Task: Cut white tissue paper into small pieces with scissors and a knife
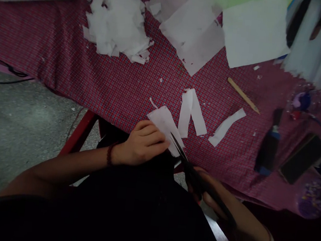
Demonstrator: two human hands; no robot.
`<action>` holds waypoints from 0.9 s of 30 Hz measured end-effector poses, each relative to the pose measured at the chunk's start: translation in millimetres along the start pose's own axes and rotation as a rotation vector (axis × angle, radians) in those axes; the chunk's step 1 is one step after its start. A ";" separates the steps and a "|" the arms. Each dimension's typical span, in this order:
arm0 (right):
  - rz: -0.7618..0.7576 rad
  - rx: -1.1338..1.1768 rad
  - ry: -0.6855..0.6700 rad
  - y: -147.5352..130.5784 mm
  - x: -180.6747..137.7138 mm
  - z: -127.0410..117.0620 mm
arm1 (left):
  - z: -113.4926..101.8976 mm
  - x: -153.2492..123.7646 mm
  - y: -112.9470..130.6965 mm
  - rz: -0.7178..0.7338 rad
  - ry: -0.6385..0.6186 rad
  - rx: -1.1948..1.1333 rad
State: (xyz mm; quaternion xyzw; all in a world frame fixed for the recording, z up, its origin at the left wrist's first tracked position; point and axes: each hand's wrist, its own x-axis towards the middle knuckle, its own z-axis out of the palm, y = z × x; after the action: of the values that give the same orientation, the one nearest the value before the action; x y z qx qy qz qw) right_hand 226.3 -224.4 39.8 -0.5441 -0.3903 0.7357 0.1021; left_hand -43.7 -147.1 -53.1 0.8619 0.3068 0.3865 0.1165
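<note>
My left hand (144,143) is closed on a small piece of white paper (164,122) at the table's near edge. In my right hand (209,189) is a pair of scissors (193,175) with black handles, its blades slightly apart. The blade tips lie over the paper, close to my left fingertips. Just beyond the paper, two cut paper strips (194,112) touch at their tops, and another curved strip (227,127) lies to their right. Part of my right hand is hidden behind the scissor handles and in shadow.
A heap of white paper scraps (120,23) sits at the back left on the red checked tablecloth (71,43). Larger white sheets (255,31) lie at the back. A wooden pencil (244,95), a dark block (303,157) and a blue-and-black brush-like object (268,150) are to the right.
</note>
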 end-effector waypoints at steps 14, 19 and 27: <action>0.024 0.008 0.016 -13.4 21.6 12.8 | -4.1 0.7 1.2 0.088 0.046 -0.053; 0.056 0.020 0.025 -17.7 26.9 14.7 | -5.3 1.3 2.3 0.090 0.047 -0.047; 0.025 -0.079 -0.054 -19.8 30.0 11.4 | -5.1 1.4 2.5 0.080 0.032 -0.020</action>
State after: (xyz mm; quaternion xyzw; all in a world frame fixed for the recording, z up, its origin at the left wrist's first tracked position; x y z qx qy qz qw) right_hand 199.2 -199.1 32.9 -0.5326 -0.4148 0.7352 0.0605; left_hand -45.6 -148.4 -47.7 0.8660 0.2701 0.4075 0.1049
